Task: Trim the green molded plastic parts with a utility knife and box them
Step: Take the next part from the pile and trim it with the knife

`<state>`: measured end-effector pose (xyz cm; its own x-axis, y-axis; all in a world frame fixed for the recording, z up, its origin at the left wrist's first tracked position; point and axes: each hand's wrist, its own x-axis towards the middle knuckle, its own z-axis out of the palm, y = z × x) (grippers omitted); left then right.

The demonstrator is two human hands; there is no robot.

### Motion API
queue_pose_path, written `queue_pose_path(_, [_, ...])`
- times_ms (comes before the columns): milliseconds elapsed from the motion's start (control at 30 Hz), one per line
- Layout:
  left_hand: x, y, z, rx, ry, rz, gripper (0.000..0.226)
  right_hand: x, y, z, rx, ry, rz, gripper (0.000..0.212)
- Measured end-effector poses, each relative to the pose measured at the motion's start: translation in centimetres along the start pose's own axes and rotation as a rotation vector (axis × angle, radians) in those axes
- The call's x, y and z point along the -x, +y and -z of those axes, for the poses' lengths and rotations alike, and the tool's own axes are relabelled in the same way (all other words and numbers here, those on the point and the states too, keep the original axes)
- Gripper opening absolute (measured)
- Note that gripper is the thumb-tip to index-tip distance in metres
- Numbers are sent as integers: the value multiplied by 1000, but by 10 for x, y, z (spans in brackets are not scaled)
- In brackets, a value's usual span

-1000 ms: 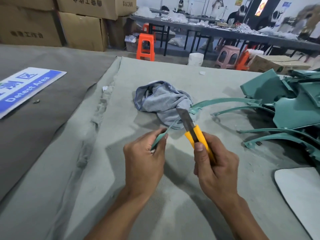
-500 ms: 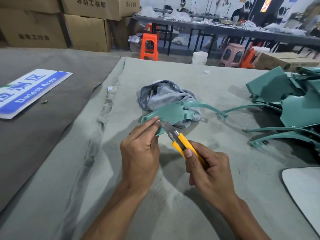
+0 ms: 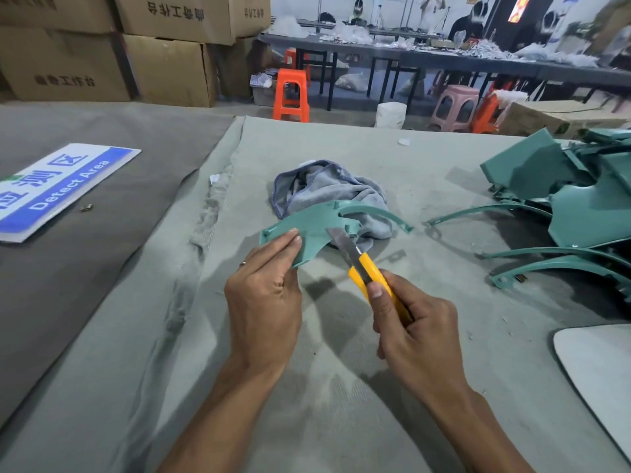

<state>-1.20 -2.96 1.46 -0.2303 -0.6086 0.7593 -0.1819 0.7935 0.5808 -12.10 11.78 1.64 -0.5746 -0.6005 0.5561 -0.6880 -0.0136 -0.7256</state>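
Green part (image 3: 314, 227) is pinched by L hand (image 3: 264, 302); utility knife (image 3: 367, 268) is gripped by R hand (image 3: 413, 336), blade laid on part's edge.

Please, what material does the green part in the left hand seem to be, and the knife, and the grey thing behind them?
Green part: seems rigid molded plastic, matte teal, with thin ribs and tabs.
Utility knife: yellow handle looks like smooth plastic; the blade looks like bare grey metal, dull with a slight sheen.
Grey cloth: soft fabric, crumpled in folds, with a stitched hem; the fibre cannot be told.
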Motion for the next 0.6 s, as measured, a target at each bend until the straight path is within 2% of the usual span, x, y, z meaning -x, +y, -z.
queue_pose_path(133, [0, -2, 1, -10, -4, -20, 36, 3, 2, -6, 33, -75, 81, 22])
queue_pose_path(300, [1, -1, -1, -16, -11, 6, 40, -4, 6, 2, 218, 137, 42, 26])
queue_pose_path(467, [1, 0, 1, 11, -20, 18, 37, -1, 2, -2, 204, 18, 186, 38])
queue_pose_path(600, [1, 3, 1, 44, 5, 55, 31, -7, 9, 3, 255, 182, 91, 38])
